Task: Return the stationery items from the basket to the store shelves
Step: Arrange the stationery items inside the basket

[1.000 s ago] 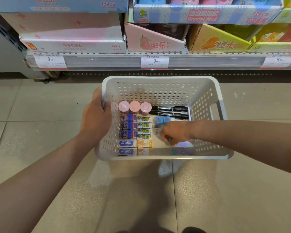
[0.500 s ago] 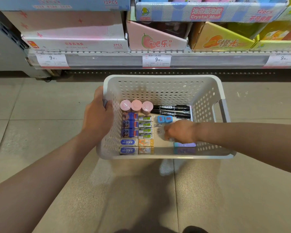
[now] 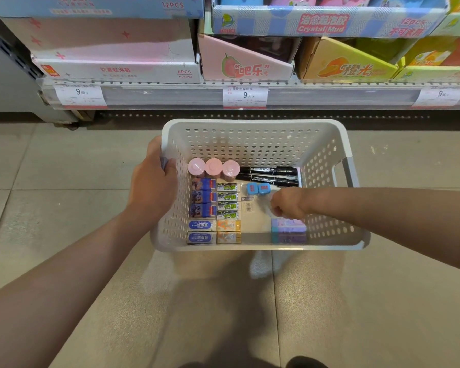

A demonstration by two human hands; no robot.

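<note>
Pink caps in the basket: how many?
3, in a row at the basket's far left: one by the left wall, one in the middle, one beside the black markers. None seems hidden.

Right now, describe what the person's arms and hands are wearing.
Nothing visible is worn: the left hand and right hand are bare, without gloves, rings or a watch. Both forearms are uncovered as far as the picture's edges, so no sleeves show.
</note>
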